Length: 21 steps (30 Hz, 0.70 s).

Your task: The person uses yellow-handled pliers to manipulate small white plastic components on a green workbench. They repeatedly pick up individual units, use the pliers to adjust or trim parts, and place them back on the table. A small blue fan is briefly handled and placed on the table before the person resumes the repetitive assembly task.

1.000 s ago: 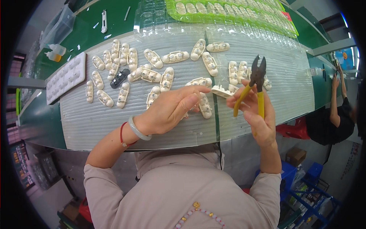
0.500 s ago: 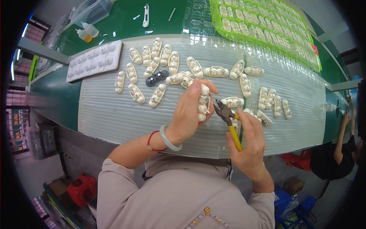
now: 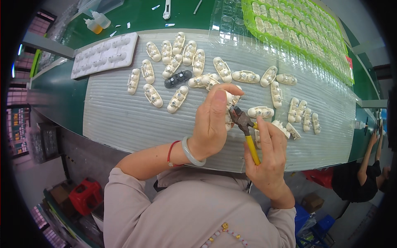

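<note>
My left hand (image 3: 210,124) is closed around a cream oval plastic part (image 3: 229,98), with small metal pieces on its face. Yellow-handled cutting pliers (image 3: 253,150) are gripped in my right hand (image 3: 268,161). Their jaws touch or lie just against the part, partly hiding it; whether the blades are closed on anything I cannot tell. Similar cream parts (image 3: 178,99) lie scattered on the sheet beyond and to both sides of my hands. Among them is a single dark grey part (image 3: 178,79).
A ribbed grey sheet (image 3: 124,120) covers the green table. A white moulded tray (image 3: 103,56) lies at left, near small dropper bottles (image 3: 93,26). A green tray (image 3: 304,62) of clear pieces stands far right. A utility knife (image 3: 167,10) lies at the back. Another person (image 3: 355,180) works at right.
The pliers' jaws have moved left, up to the cream part in my left hand. That hand has turned, so less of the part shows. The whole view has shifted slightly.
</note>
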{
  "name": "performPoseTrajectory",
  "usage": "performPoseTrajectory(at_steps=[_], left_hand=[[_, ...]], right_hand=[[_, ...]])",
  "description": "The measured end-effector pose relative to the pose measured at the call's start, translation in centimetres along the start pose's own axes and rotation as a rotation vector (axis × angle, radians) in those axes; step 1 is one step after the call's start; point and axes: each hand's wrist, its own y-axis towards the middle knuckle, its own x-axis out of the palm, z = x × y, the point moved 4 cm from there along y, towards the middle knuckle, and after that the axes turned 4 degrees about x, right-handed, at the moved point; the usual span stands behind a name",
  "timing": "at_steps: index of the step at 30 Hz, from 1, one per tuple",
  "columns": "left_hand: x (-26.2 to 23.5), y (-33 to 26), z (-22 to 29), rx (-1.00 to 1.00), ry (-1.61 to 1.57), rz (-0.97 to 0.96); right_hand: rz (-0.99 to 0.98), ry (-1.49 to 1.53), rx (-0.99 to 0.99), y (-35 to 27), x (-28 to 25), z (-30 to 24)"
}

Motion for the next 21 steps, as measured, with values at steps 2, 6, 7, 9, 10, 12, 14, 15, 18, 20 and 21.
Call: performPoseTrajectory(at_steps=[2, 6, 7, 9, 10, 12, 14, 15, 18, 20, 21], left_hand=[[-0.1, 0.0, 0.0, 0.008, 0.011, -0.001], [0.0, 0.2, -0.1, 0.013, 0.026, 0.012], [0.1, 0.2, -0.1, 0.010, 0.028, 0.020], [0.2, 0.2, 0.0, -0.007, 0.023, 0.011], [0.2, 0.2, -0.1, -0.015, 0.021, 0.007], [0.1, 0.1, 0.0, -0.003, 0.046, 0.007], [0.0, 0.0, 0.0, 0.032, 0.077, 0.009], [-0.1, 0.1, -0.1, 0.062, 0.096, 0.010], [-0.3, 0.1, 0.2, 0.124, 0.132, 0.009], [-0.3, 0.2, 0.3, 0.175, 0.163, 0.014], [-0.4, 0.3, 0.0, 0.208, 0.185, 0.018]], right_hand=[[-0.027, -0.023, -0.003, 0.0, 0.1, -0.2], [-0.056, -0.053, -0.011, 0.1, 0.2, 0.0], [-0.070, -0.069, -0.014, 0.1, 0.2, 0.0], [-0.098, -0.101, -0.019, 0.3, -0.1, 0.1], [-0.127, -0.095, -0.015, 0.4, -0.3, 0.1], [-0.182, -0.082, -0.006, 0.5, -0.6, 0.2], [-0.222, -0.046, 0.002, 0.5, -0.7, 0.3], [-0.240, -0.029, 0.005, 0.6, -0.7, 0.3], [-0.264, 0.034, -0.001, 0.9, -0.8, 0.0], [-0.276, 0.034, -0.004, 0.9, -0.8, 0.0], [-0.281, 0.034, -0.004, 0.9, -0.8, 0.0]])
